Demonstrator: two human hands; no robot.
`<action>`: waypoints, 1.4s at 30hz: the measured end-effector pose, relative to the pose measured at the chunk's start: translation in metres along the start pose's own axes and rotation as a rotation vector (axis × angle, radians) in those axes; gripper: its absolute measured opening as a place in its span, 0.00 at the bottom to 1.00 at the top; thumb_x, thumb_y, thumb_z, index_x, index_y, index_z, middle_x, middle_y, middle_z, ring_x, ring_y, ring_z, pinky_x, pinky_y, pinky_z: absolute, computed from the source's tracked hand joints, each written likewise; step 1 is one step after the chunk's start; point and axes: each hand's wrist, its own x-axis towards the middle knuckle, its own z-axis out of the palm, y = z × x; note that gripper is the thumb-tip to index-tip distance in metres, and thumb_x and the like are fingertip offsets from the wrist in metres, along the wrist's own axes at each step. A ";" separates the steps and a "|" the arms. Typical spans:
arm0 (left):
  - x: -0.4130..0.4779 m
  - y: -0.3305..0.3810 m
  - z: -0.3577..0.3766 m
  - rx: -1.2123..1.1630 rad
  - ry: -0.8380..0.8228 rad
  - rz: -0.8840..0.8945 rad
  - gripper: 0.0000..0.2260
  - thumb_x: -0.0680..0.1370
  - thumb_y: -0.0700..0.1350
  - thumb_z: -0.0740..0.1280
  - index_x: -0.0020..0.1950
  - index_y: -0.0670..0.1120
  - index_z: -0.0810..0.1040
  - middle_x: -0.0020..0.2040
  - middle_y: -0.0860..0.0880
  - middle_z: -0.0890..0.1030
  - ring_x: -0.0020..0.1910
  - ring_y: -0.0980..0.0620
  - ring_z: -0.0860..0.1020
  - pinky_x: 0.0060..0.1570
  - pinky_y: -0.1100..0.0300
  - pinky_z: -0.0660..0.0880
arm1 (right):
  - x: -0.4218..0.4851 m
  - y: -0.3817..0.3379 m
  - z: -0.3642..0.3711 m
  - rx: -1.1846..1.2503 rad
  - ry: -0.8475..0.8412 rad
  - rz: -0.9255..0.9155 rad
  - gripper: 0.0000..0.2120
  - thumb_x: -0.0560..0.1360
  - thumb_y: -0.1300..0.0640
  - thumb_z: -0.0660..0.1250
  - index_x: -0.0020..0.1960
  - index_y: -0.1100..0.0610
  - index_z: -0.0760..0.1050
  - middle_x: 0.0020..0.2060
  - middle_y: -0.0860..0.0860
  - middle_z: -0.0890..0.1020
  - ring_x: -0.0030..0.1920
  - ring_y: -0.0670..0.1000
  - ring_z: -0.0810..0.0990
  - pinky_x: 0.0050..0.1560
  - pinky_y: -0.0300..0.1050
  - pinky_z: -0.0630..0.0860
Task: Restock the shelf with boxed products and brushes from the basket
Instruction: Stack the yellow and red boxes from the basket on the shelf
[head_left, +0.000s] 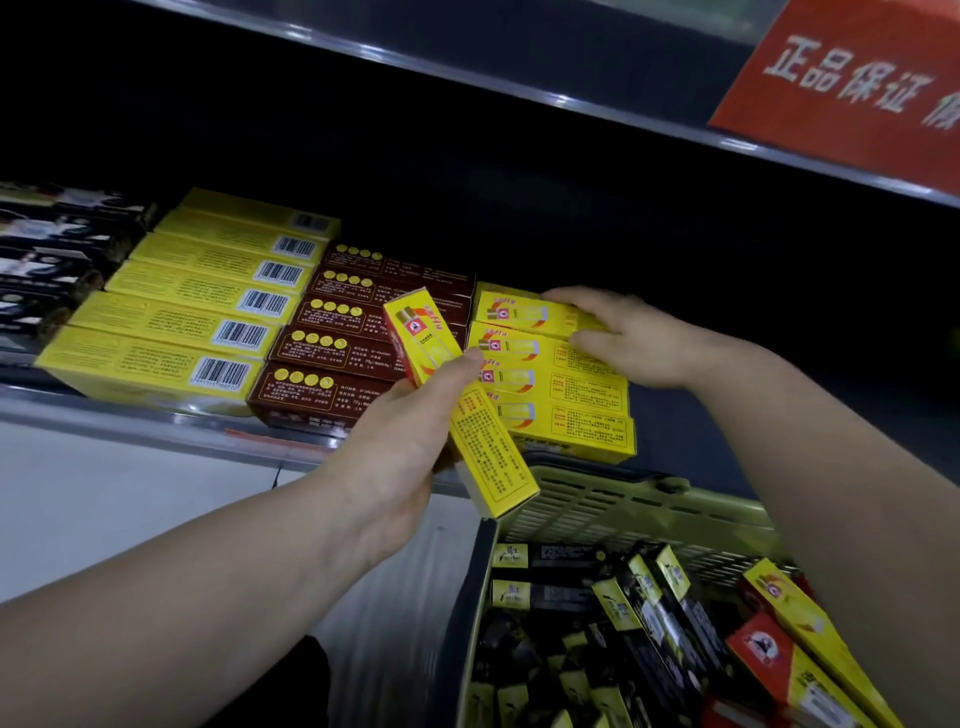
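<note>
My left hand (410, 447) grips a long yellow and red box (457, 400), held tilted in front of the shelf edge. My right hand (639, 338) rests on the top box (524, 312) of a stack of matching yellow boxes (571, 410) on the shelf, fingers curled over its right end. Below, at the right, the pale green basket (613, 499) holds several black and yellow boxes (639, 603) and two more yellow and red boxes (800, 634). No brushes are visible.
On the shelf stand a stack of dark red boxes (337, 353), a stack of yellow barcode boxes (208, 301) and dark packs (52, 260) at the far left. The shelf space right of the yellow stack is dark. A red sign (852, 88) hangs on the upper shelf edge.
</note>
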 end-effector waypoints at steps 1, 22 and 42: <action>-0.001 0.000 0.000 -0.004 -0.011 0.010 0.16 0.72 0.55 0.67 0.53 0.44 0.79 0.43 0.49 0.85 0.48 0.50 0.80 0.56 0.53 0.73 | 0.001 0.002 0.004 0.086 -0.027 0.010 0.22 0.80 0.57 0.58 0.72 0.45 0.60 0.62 0.53 0.73 0.57 0.52 0.74 0.53 0.42 0.73; 0.001 -0.001 0.010 0.196 -0.200 0.216 0.22 0.64 0.56 0.73 0.53 0.45 0.79 0.48 0.50 0.84 0.48 0.53 0.80 0.51 0.59 0.75 | -0.091 -0.062 0.021 0.058 0.303 -0.143 0.24 0.74 0.51 0.66 0.68 0.49 0.65 0.50 0.47 0.79 0.39 0.43 0.75 0.41 0.36 0.70; 0.040 -0.012 0.002 1.428 -0.068 0.956 0.27 0.76 0.55 0.63 0.73 0.48 0.62 0.74 0.50 0.61 0.73 0.53 0.56 0.69 0.65 0.48 | 0.020 0.010 0.012 -0.038 0.053 0.231 0.24 0.79 0.43 0.53 0.74 0.41 0.53 0.74 0.57 0.57 0.72 0.61 0.57 0.70 0.53 0.58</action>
